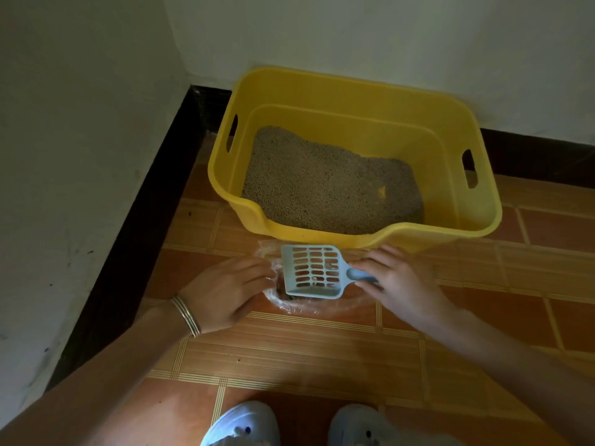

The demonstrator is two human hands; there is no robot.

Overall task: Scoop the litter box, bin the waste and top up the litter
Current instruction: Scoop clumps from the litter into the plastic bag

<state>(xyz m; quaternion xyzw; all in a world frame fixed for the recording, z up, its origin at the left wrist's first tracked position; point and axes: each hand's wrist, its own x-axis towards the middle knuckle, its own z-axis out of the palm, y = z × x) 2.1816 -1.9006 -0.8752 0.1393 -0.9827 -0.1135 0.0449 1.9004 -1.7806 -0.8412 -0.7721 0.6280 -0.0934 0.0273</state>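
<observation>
Head view: right hand (397, 280) grips the blue scoop (310, 268) by its handle above a clear bag (309, 306) whose rim the left hand (225, 292) pinches, the yellow litter box (354, 101) just beyond both.

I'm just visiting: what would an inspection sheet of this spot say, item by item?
Surface: tiled floor.
Job's things: yellow box holding litter; blue scoop over a clear bag on the floor.
Clutter: nothing seen.
Hands: left hand holds the bag's edge; right hand holds the scoop's handle.
Cables: nothing seen.
Surroundings: white walls, dark skirting, white shoes.
</observation>
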